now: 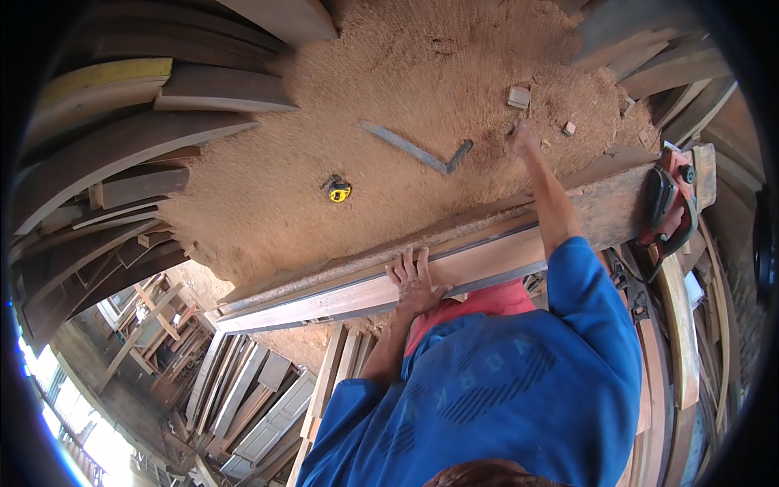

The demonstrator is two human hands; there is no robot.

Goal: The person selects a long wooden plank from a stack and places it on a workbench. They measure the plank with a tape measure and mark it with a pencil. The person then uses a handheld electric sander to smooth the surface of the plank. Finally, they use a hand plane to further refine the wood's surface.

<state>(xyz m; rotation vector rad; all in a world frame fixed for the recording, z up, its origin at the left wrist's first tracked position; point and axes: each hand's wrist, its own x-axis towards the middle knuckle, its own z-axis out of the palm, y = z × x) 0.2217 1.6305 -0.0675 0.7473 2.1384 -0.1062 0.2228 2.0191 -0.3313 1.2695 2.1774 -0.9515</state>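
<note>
L hand [414, 286] spread open on board [487, 258], ctr frame. R hand [522, 140] nr block [519, 97], upper rt; can't tell if gripping.

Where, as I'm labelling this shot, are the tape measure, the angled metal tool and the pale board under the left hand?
Tape measure [339, 193]: head view, on its yellow case.
Angled metal tool [406, 148]: head view, middle of its long arm.
Pale board [483, 260]: head view, top face, right of the left hand [415, 287].
</note>
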